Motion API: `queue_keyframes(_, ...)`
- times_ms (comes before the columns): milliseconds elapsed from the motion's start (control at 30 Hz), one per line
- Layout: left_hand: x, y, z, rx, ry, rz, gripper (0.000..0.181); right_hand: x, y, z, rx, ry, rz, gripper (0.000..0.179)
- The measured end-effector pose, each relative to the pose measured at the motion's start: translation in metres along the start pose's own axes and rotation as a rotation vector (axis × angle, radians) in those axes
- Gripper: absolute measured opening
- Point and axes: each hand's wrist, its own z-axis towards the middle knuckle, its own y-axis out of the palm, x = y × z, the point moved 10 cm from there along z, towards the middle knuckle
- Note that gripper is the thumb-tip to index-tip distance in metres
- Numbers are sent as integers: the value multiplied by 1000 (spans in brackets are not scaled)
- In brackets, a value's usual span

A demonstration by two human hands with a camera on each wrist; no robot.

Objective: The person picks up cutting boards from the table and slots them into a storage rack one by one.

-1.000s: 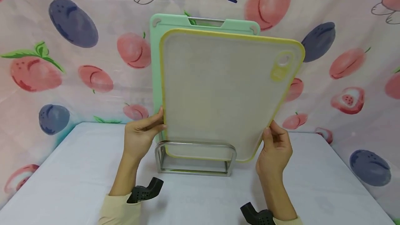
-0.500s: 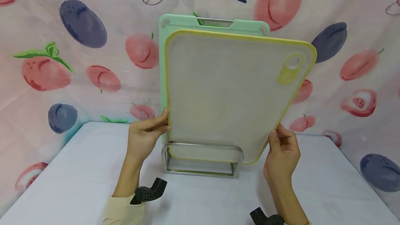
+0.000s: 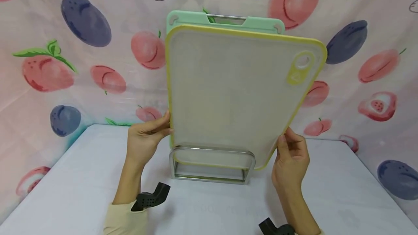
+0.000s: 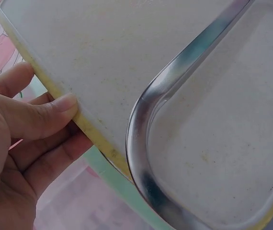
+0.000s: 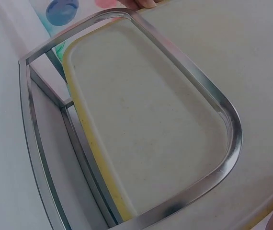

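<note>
Both hands hold a white cutting board (image 3: 228,93) with a yellow rim, tilted slightly, its lower edge behind the front bar of a metal rack (image 3: 212,150). My left hand (image 3: 143,140) pinches its left edge; in the left wrist view the thumb (image 4: 62,106) lies on the face and the other fingers are behind. At the lower right edge my right hand (image 3: 292,160) pinches the rim between thumb and fingers. Behind it a mint-green cutting board (image 3: 189,18) stands upright in the rack. In the right wrist view the yellow-rimmed board (image 5: 146,115) shows through the rack's front loop (image 5: 194,69).
The rack stands on a table with a white cloth (image 3: 209,209). A fruit-print cloth (image 3: 107,21) hangs behind the table. Black wrist cameras (image 3: 151,197) are strapped to both forearms.
The white board has shifted a little left relative to the rack, covering the green board's left edge more. Both hands moved left with it and keep their hold.
</note>
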Motion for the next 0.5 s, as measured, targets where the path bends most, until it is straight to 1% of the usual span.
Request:
queue_keyframes(167,-1,-4,0,19,-18,-8,47,1,4,-2,-24,2,24,22)
queue_keyframes(267,-2,-8,0,37,-28,10,47,2,6,-3,-35,5,18,24)
queue_keyframes(500,-3,-12,1,48,-28,18,48,2,10,-5,-62,0,15,26)
